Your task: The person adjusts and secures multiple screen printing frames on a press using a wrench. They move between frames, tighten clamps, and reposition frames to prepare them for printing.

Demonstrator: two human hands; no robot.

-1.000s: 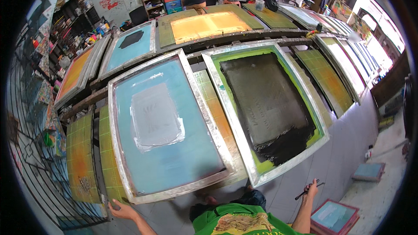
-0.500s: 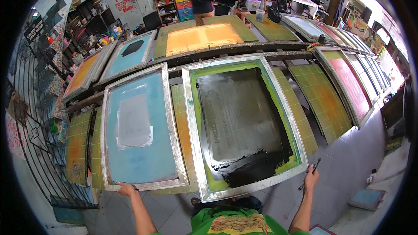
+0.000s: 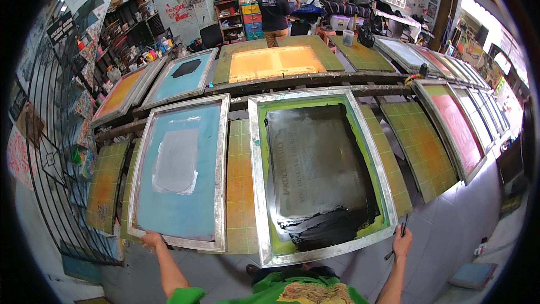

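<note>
My left hand (image 3: 152, 240) grips the near left corner of a metal-framed printing screen (image 3: 205, 217) with blue mesh and a pale grey rectangle. To its right lies a second, larger screen (image 3: 261, 219) with a green border. Dark ink covers most of its mesh, and a thick black pool of ink (image 3: 332, 222) sits toward the near end. Just off this screen's near right corner, my right hand (image 3: 401, 243) is closed around a dark squeegee (image 3: 404, 227), seen nearly edge-on. It is apart from the mesh.
Green-and-orange printing boards (image 3: 239, 186) lie under and between the screens. A raised dark rail (image 3: 292, 82) runs behind them, with more screens beyond, one bright orange (image 3: 278, 62). At the back stand people (image 3: 274, 14). A metal grille (image 3: 45, 163) is at left.
The blue screen's near end has swung left with my left hand on its corner. My right hand still holds the squeegee beside the inked screen. The whole view has shifted slightly.
</note>
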